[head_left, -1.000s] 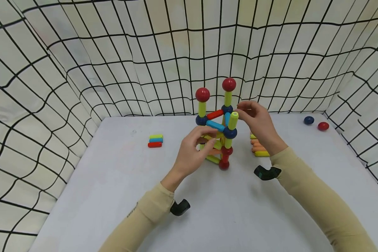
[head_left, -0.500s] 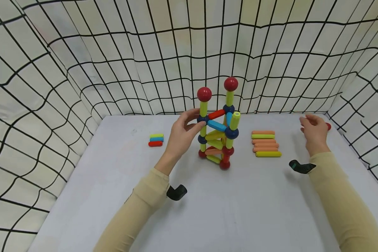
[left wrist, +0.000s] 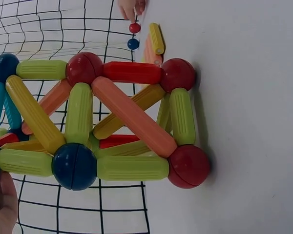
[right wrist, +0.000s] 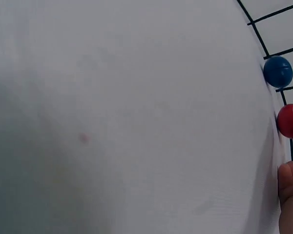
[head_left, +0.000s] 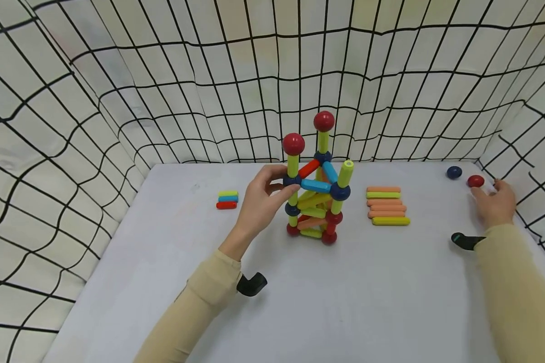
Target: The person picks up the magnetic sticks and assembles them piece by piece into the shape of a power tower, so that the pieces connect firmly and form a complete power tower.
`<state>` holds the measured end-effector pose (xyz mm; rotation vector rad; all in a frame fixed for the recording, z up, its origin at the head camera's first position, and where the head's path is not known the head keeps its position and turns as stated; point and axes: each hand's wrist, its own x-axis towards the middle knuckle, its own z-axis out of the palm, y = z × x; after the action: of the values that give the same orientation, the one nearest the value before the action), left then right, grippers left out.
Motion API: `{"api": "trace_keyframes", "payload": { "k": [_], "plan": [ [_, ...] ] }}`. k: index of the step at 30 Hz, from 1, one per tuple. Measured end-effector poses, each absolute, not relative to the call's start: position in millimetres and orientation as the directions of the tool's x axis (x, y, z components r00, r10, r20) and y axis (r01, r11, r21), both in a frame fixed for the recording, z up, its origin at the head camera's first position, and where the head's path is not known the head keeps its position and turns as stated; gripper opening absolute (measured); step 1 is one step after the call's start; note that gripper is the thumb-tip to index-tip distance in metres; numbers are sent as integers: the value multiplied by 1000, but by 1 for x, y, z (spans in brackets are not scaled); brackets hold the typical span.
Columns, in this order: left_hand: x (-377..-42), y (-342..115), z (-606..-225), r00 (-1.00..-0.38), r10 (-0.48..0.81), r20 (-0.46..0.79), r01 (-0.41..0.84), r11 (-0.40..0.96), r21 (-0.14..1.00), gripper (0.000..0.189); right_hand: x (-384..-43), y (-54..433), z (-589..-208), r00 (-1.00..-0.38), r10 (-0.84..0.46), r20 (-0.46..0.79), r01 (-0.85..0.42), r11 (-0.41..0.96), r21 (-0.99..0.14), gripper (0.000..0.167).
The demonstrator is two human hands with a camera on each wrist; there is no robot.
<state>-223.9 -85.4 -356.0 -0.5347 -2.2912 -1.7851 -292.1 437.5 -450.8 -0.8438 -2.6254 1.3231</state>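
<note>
A tower of magnetic rods and balls [head_left: 316, 186] stands upright on the table, with red balls on two of its top posts and a bare green rod [head_left: 345, 174] on the front right post. My left hand [head_left: 264, 202] pinches the blue ball [head_left: 292, 180] on the tower's left post between thumb and fingers. Far to the right, my right hand [head_left: 496, 204] reaches to a loose red ball [head_left: 476, 181], a fingertip overlapping it in the right wrist view, with the thumb [right wrist: 289, 180] apart from it. A loose blue ball [head_left: 454, 172] sits just left of the red one.
Several orange, green and yellow rods [head_left: 387, 206] lie in a stack right of the tower. Three short rods [head_left: 227, 199], green, blue and red, lie to its left. Black netting [head_left: 236, 75] over white walls borders the table [head_left: 345, 302] at the back and sides.
My right hand has left the tower and gone right, past the loose blue ball to the red one. My left hand has shifted to the tower's left post. The tower has turned slightly.
</note>
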Motion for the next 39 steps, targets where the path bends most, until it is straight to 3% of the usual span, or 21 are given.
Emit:
{"api": "trace_keyframes", "payload": {
  "k": [4, 9, 15, 20, 25, 28, 32, 39],
  "plan": [
    [-222, -86, -357, -912, 175, 370, 401, 194, 895, 38, -296, 447, -454, -938, 319, -136, 321, 655, -684, 86],
    [-222, -84, -356, -908, 181, 377, 409, 195, 892, 38, -299, 450, -453, -982, 180, -53, 175, 775, -607, 70],
    [-222, -83, -355, -904, 174, 391, 422, 205, 883, 38, -301, 442, -453, -950, 313, -9, 255, 755, -604, 56],
    [-222, -81, -355, -898, 181, 400, 433, 208, 877, 37, -303, 431, -446, -910, 416, 1, 304, 668, -679, 60],
    [-223, -81, -356, -895, 185, 405, 439, 211, 873, 37, -304, 390, -417, -905, 424, 36, 236, 570, -787, 67],
    [-223, -81, -356, -899, 182, 398, 431, 210, 878, 37, -290, 348, -388, -941, 332, 68, 115, 503, -857, 61],
    [-223, -83, -356, -904, 177, 388, 420, 208, 883, 36, -260, 290, -345, -979, 117, 165, -101, 427, -899, 51],
    [-222, -84, -356, -901, 164, 403, 430, 204, 880, 34, -207, 219, -284, -935, -153, 319, -353, 350, -868, 40]
  ]
}}
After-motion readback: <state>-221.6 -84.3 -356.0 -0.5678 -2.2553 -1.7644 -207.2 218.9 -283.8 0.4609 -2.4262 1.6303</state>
